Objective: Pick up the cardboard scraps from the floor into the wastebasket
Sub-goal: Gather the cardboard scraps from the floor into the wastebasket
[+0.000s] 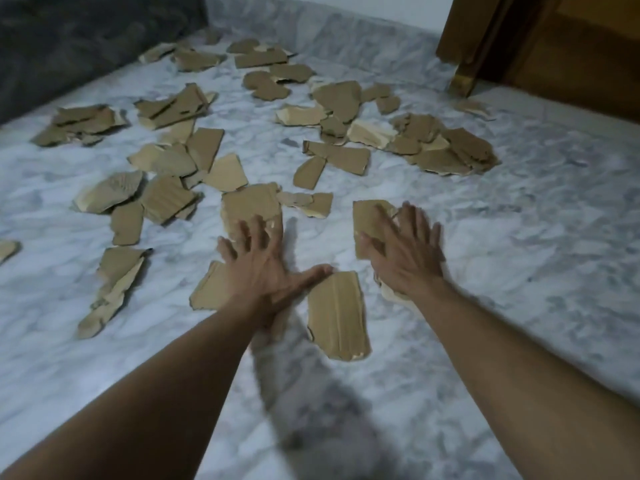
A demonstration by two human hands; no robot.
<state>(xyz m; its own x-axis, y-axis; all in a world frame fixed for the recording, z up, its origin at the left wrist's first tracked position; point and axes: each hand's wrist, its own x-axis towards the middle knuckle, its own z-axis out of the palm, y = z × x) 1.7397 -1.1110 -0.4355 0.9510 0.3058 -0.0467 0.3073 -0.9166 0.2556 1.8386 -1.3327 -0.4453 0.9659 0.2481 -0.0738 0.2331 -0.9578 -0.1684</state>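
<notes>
Several torn brown cardboard scraps lie scattered over the marble floor point(519, 258). My left hand point(263, 268) is spread flat, fingers apart, over the near edge of one scrap point(249, 206), with another scrap point(207, 289) under its wrist. My right hand point(405, 251) is also spread, its fingers lying on a scrap point(369, 216) and a pale piece point(391, 292) under its heel. Between the two hands lies a long scrap point(337, 317). Neither hand holds anything. No wastebasket is in view.
A dark sofa or cushion point(79, 39) borders the floor at the far left. A wooden furniture leg and panel point(519, 46) stand at the far right. A thick pile of scraps point(446, 147) lies at the right, more point(83, 123) at the left.
</notes>
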